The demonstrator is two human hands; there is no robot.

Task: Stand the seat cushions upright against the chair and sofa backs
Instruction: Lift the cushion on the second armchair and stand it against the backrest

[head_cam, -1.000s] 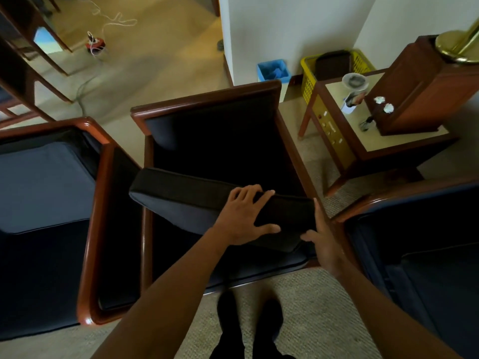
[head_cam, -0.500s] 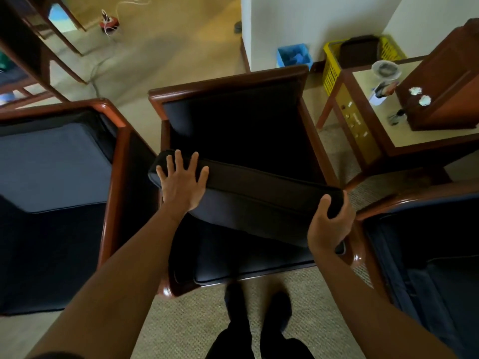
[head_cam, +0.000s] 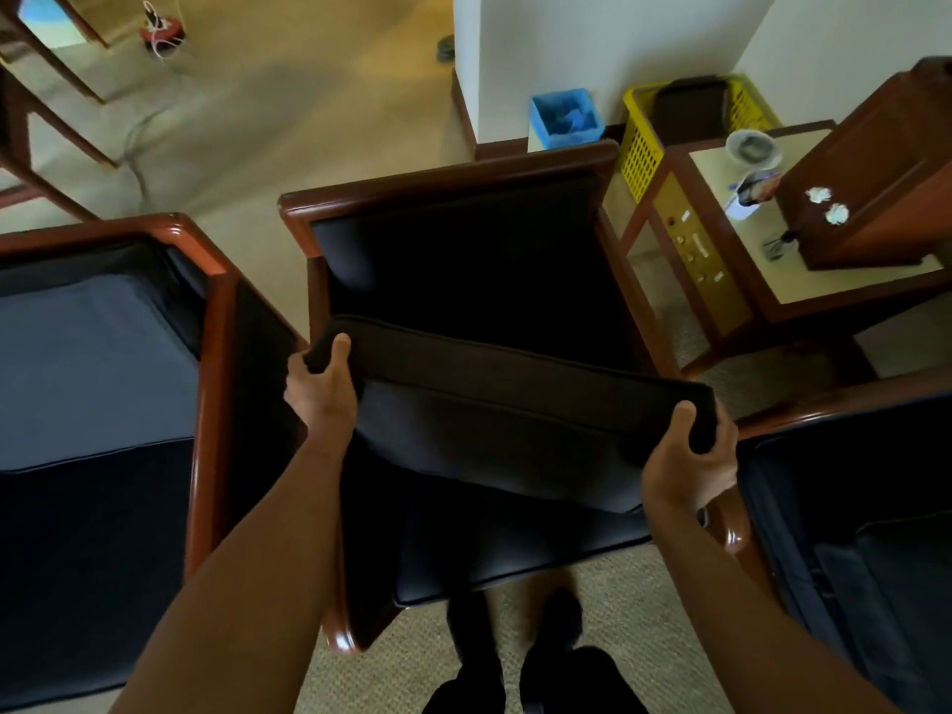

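Note:
A dark seat cushion (head_cam: 494, 404) is lifted at its front edge above the seat of the middle wooden armchair (head_cam: 448, 177). My left hand (head_cam: 322, 389) grips the cushion's left corner. My right hand (head_cam: 687, 466) grips its right corner. The cushion tilts up toward me, its far edge down in the dark well in front of the chair back. The sofa on the left (head_cam: 206, 260) has its blue-grey seat cushion (head_cam: 87, 363) lying flat. A second armchair (head_cam: 850, 404) at the right has a dark cushion (head_cam: 906, 569) lying in it.
A wooden side table (head_cam: 845, 286) with a cup, small items and a wooden box stands to the right of the chair. Behind are a yellow basket (head_cam: 639, 141), a blue bin (head_cam: 566, 115) and a white wall corner. My feet stand on the carpet (head_cam: 412, 672) in front.
My left hand slid from the middle of the cushion's edge to its left corner and closed on it. My right hand closed on the right corner. The cushion's front edge has risen.

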